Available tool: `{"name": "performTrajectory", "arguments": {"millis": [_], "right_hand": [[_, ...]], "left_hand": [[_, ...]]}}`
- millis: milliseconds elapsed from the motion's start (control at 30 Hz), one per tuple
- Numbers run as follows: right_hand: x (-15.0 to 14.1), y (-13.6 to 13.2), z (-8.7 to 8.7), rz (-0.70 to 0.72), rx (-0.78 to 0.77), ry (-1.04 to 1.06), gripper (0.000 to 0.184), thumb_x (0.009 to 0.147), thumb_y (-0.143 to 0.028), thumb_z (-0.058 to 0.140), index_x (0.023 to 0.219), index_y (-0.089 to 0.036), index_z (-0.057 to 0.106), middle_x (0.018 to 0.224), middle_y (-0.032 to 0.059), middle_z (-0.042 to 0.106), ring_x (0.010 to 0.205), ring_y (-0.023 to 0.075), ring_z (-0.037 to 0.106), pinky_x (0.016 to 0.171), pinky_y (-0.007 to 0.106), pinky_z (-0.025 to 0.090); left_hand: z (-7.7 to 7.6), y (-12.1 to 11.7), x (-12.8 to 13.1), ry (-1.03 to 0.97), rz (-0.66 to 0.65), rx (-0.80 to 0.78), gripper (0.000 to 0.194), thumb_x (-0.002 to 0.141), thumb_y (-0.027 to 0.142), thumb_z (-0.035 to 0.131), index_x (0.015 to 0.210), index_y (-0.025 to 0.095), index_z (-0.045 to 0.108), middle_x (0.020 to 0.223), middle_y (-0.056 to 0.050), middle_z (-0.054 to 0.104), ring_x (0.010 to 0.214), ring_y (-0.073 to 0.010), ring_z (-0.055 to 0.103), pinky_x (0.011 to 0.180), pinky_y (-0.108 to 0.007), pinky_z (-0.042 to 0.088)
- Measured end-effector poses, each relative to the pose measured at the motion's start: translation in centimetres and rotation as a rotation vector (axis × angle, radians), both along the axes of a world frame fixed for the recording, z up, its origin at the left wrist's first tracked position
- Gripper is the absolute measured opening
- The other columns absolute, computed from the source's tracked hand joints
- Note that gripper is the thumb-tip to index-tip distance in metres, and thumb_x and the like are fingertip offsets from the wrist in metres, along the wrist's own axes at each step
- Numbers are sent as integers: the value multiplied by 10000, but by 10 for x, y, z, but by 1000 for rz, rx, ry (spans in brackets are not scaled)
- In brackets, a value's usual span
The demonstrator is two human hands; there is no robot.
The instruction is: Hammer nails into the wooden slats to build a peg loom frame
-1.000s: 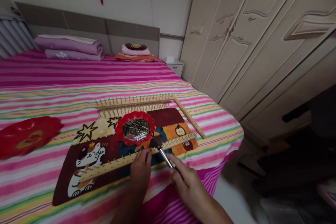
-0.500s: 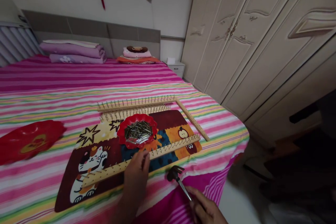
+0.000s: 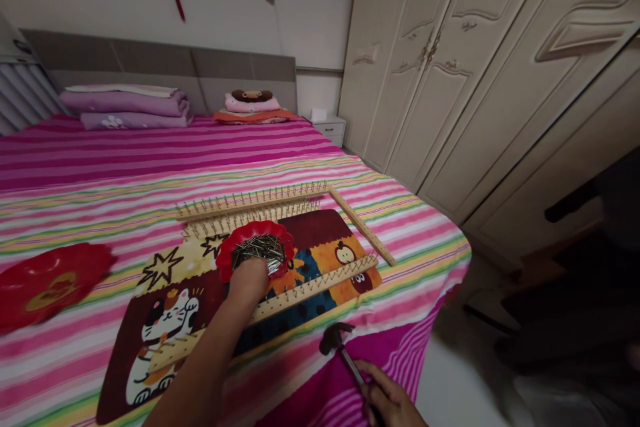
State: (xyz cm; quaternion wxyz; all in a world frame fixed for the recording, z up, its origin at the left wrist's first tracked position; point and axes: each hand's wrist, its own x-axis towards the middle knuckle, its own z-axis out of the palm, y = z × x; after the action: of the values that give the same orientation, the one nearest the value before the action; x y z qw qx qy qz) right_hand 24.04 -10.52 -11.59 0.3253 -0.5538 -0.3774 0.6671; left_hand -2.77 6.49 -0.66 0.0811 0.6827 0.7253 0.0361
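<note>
My left hand [image 3: 251, 278] reaches over the near rim of a red scalloped bowl [image 3: 227, 250]. Its fingertips are hidden against the heap of loose nails [image 3: 265, 247] inside. Below that bowl, a wooden strip [image 3: 320, 283] with a row of nails standing in it lies across a patterned mat [image 3: 305, 310], partly covered by my forearm. At the lower right, my right hand [image 3: 387, 395] is closed around the handle of a claw hammer [image 3: 334, 339], whose dark head points away from me, above the bed's near edge.
Behind the bowl lie more nail-studded wooden strips [image 3: 250, 201], with a plain-looking strip [image 3: 363, 227] angled at the right. A red plate [image 3: 60, 283] sits on the striped bedspread [image 3: 135, 210] at left. Folded bedding [image 3: 130, 107] is by the headboard; a wardrobe [image 3: 400, 80] stands at right.
My left hand has moved from the wooden strip up and left into the bowl of nails. The right hand still holds the hammer, and the view has shifted slightly.
</note>
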Motion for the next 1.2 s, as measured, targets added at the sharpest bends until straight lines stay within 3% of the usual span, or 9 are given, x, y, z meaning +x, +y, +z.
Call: {"name": "performTrajectory", "arguments": {"millis": [133, 233, 333, 433, 500, 733, 933, 1200], "right_hand": [[-2, 1, 1, -2, -12, 16, 580, 749, -512, 495, 1208, -158, 490, 406, -125, 413, 281, 49, 287, 288, 142, 177], [-3, 0, 6, -17, -27, -6, 573, 737, -516, 505, 1195, -171, 498, 426, -120, 430, 274, 42, 302, 281, 134, 180], [-4, 0, 14, -25, -57, -26, 536, 763, -480, 486, 1208, -183, 486, 448, -117, 433, 267, 35, 309, 264, 114, 176], [-4, -1, 17, -8, -66, -35, 500, 793, -417, 466, 1230, -175, 454, 468, -115, 447, 259, 32, 313, 228, 98, 188], [-4, -1, 16, 5, -60, -32, 496, 805, -393, 465, 1249, -175, 433, 486, -112, 468, 257, 31, 320, 208, 95, 207], [-2, -3, 11, 25, -24, -30, 479, 826, -375, 459, 1264, -182, 433, 496, -112, 470, 262, 27, 344, 202, 84, 226], [-4, -3, 18, 21, -27, -55, 473, 826, -349, 442, 1259, -159, 427, 497, -114, 460, 270, 19, 331, 205, 71, 217], [-4, -4, 17, 18, -29, -64, 491, 825, -362, 439, 1262, -138, 413, 495, -114, 461, 274, 22, 330, 206, 83, 217]], "left_hand": [[4, -3, -3, -23, -15, 19, 239, 733, 103, 416, 777, 145, 647, 922, -165, 680, 840, -227, 638, 705, -298, 448], [11, -9, -10, -82, 15, 49, 234, 778, 162, 385, 812, 160, 617, 853, -119, 683, 781, -198, 632, 686, -287, 451], [17, -21, -18, -471, 96, 131, 202, 757, 301, 457, 848, 183, 594, 759, -48, 673, 693, -163, 616, 656, -269, 465], [19, -42, -18, -960, 189, 134, 329, 647, 422, 572, 863, 176, 603, 690, -13, 655, 645, -150, 604, 612, -259, 483], [18, -59, -13, -1108, 237, 91, 376, 599, 473, 610, 826, 173, 616, 646, -3, 647, 618, -145, 596, 599, -262, 491], [-4, -92, 9, -1048, 341, 125, 347, 578, 503, 602, 749, 202, 632, 642, 8, 653, 609, -155, 618, 580, -267, 514], [-29, -90, 25, -1083, 467, 205, 345, 595, 486, 586, 786, 202, 628, 613, 8, 659, 618, -170, 638, 589, -285, 526], [-41, -86, 36, -1121, 513, 265, 350, 619, 472, 569, 799, 179, 634, 587, 6, 648, 572, -160, 626, 522, -268, 505]]}}
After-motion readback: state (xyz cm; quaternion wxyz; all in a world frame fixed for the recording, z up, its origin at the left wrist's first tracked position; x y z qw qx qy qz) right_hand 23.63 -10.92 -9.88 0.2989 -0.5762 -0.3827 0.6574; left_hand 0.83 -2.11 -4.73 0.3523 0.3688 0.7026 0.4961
